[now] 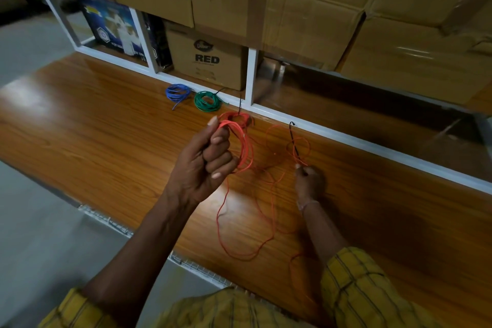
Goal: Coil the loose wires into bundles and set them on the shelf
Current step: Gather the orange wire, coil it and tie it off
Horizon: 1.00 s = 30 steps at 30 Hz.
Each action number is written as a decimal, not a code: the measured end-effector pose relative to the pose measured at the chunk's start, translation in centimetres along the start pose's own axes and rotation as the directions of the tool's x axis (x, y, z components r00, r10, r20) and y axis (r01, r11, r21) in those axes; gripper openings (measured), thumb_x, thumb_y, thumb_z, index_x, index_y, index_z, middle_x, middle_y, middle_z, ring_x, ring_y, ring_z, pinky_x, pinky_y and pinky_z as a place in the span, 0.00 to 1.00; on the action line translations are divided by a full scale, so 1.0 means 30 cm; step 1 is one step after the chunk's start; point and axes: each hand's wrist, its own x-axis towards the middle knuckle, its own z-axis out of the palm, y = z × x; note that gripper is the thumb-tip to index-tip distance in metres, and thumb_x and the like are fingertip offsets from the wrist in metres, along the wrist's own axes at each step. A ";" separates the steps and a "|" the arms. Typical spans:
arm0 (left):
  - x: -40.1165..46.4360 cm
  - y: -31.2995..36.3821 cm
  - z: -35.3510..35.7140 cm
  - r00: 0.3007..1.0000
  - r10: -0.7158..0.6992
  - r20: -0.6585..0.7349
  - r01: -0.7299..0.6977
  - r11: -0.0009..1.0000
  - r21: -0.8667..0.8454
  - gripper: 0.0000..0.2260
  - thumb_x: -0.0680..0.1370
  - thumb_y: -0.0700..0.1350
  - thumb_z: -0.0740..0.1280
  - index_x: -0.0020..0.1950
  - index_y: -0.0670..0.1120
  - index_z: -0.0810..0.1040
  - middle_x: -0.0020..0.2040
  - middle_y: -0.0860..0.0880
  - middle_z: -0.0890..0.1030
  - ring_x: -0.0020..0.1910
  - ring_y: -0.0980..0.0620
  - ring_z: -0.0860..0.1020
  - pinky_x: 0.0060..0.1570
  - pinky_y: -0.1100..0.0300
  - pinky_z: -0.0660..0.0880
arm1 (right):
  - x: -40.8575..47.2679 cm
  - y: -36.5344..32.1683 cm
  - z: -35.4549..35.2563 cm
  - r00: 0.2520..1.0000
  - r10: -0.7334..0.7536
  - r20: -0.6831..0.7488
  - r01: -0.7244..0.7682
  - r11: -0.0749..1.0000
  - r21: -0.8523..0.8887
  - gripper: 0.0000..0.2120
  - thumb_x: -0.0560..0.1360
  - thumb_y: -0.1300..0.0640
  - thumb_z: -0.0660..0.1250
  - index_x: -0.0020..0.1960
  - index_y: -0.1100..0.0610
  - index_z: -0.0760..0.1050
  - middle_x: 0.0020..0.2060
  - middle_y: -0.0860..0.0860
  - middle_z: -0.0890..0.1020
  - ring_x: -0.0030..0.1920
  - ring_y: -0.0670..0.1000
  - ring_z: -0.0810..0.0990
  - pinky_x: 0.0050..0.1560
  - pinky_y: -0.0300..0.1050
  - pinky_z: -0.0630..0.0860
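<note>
My left hand [206, 161] is raised over the wooden counter [93, 125] and grips a partly wound coil of red wire [243, 141] in its curled fingers. Loose red wire trails from the coil in wide loops [239, 237] across the counter toward me. My right hand [310, 181] rests low on the counter and pinches a thin black wire [295, 146] together with a strand of the red. A blue bundle [177, 93] and a green bundle [207, 101] lie coiled at the back of the counter, by the shelf's white frame [251, 80].
Under the counter's back edge, shelf bays hold a brown carton marked RED [207, 58] and a blue printed box [114, 26]. Large taped cardboard cartons [319, 8] are stacked above. A grey floor [40, 234] lies to the left, past the counter's front edge.
</note>
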 end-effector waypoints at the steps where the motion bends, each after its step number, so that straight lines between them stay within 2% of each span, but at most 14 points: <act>1: -0.001 0.005 0.006 1.000 -0.001 0.012 0.001 1.000 0.014 0.20 0.86 0.53 0.56 0.39 0.49 0.77 0.23 0.55 0.56 0.20 0.56 0.54 0.22 0.66 0.58 | 0.001 0.012 0.005 0.999 -0.025 -0.036 0.022 0.995 -0.094 0.17 0.84 0.45 0.62 0.53 0.56 0.83 0.47 0.52 0.84 0.49 0.53 0.81 0.53 0.53 0.79; 3: -0.005 0.010 0.016 1.000 -0.007 0.025 0.006 0.999 0.033 0.20 0.86 0.53 0.56 0.38 0.49 0.77 0.23 0.55 0.56 0.20 0.56 0.54 0.22 0.65 0.58 | 0.013 0.029 0.017 0.997 -0.054 -0.059 0.042 0.982 -0.186 0.18 0.83 0.44 0.62 0.51 0.56 0.84 0.49 0.53 0.85 0.50 0.54 0.82 0.55 0.54 0.79; 8: -0.006 -0.002 0.044 1.000 -0.009 0.008 0.009 0.999 0.034 0.19 0.86 0.53 0.57 0.40 0.48 0.77 0.24 0.55 0.56 0.20 0.56 0.54 0.22 0.65 0.57 | 0.038 0.009 0.021 1.000 -0.010 0.017 0.012 0.991 -0.131 0.18 0.81 0.42 0.65 0.52 0.54 0.84 0.48 0.52 0.87 0.50 0.55 0.85 0.52 0.59 0.83; 11: 0.014 0.007 0.068 0.998 -0.026 -0.056 0.032 0.992 0.119 0.19 0.88 0.51 0.55 0.42 0.46 0.75 0.26 0.54 0.54 0.21 0.56 0.52 0.22 0.64 0.57 | 0.036 0.005 0.005 0.997 -0.041 0.058 0.050 0.984 -0.171 0.17 0.81 0.42 0.64 0.50 0.54 0.84 0.46 0.52 0.86 0.48 0.55 0.85 0.51 0.58 0.83; 14: 0.034 0.021 0.080 0.993 -0.025 -0.115 0.050 0.974 0.222 0.18 0.89 0.49 0.54 0.43 0.45 0.74 0.28 0.53 0.53 0.23 0.55 0.51 0.23 0.63 0.57 | -0.004 -0.024 -0.045 0.991 -0.091 0.101 0.106 0.982 -0.158 0.13 0.81 0.47 0.67 0.48 0.54 0.84 0.42 0.52 0.85 0.45 0.54 0.84 0.49 0.54 0.82; 17: 0.059 0.014 0.083 0.990 -0.026 -0.139 0.062 0.964 0.260 0.17 0.89 0.49 0.55 0.44 0.45 0.74 0.28 0.52 0.53 0.24 0.54 0.51 0.22 0.64 0.60 | -0.025 -0.057 -0.090 0.978 -0.179 0.103 0.195 0.966 -0.171 0.08 0.82 0.54 0.67 0.54 0.53 0.84 0.51 0.51 0.86 0.51 0.51 0.84 0.54 0.50 0.81; 18: 0.069 0.008 0.083 0.989 -0.029 -0.144 0.067 0.962 0.264 0.17 0.89 0.49 0.55 0.44 0.45 0.74 0.28 0.52 0.54 0.24 0.54 0.51 0.22 0.64 0.60 | -0.031 -0.070 -0.105 0.974 -0.207 0.095 0.219 0.965 -0.143 0.08 0.81 0.56 0.66 0.55 0.52 0.85 0.53 0.49 0.86 0.53 0.50 0.84 0.56 0.49 0.80; 20: 0.088 -0.009 0.083 0.988 -0.041 -0.151 0.079 0.963 0.259 0.17 0.89 0.50 0.55 0.44 0.46 0.74 0.28 0.53 0.53 0.24 0.54 0.50 0.22 0.63 0.59 | -0.056 -0.109 -0.137 0.962 -0.251 0.109 0.246 0.967 0.063 0.08 0.81 0.58 0.67 0.53 0.51 0.85 0.53 0.46 0.86 0.55 0.47 0.83 0.54 0.44 0.78; 23: 0.116 -0.037 0.086 0.986 -0.055 -0.155 0.089 0.971 0.220 0.18 0.89 0.50 0.55 0.44 0.46 0.74 0.28 0.53 0.53 0.24 0.55 0.51 0.23 0.64 0.61 | -0.137 -0.184 -0.180 0.905 -0.368 0.213 0.291 0.902 0.320 0.09 0.82 0.57 0.66 0.51 0.53 0.85 0.50 0.46 0.87 0.54 0.44 0.83 0.52 0.38 0.73; 27: 0.151 -0.066 0.088 0.980 -0.042 -0.193 0.072 0.986 0.153 0.17 0.88 0.52 0.57 0.44 0.46 0.75 0.25 0.55 0.57 0.20 0.58 0.57 0.24 0.64 0.66 | -0.255 -0.232 -0.203 0.811 -0.413 0.415 0.175 0.848 0.501 0.21 0.86 0.52 0.55 0.49 0.56 0.86 0.46 0.56 0.88 0.55 0.54 0.85 0.61 0.49 0.75; 30: 0.176 -0.074 0.071 0.982 -0.026 -0.189 0.034 0.999 0.041 0.19 0.89 0.53 0.56 0.45 0.45 0.76 0.24 0.55 0.61 0.19 0.59 0.60 0.27 0.63 0.70 | -0.308 -0.230 -0.216 0.762 -0.399 0.510 0.048 0.820 0.570 0.29 0.87 0.48 0.49 0.54 0.66 0.83 0.43 0.65 0.86 0.51 0.64 0.84 0.60 0.56 0.76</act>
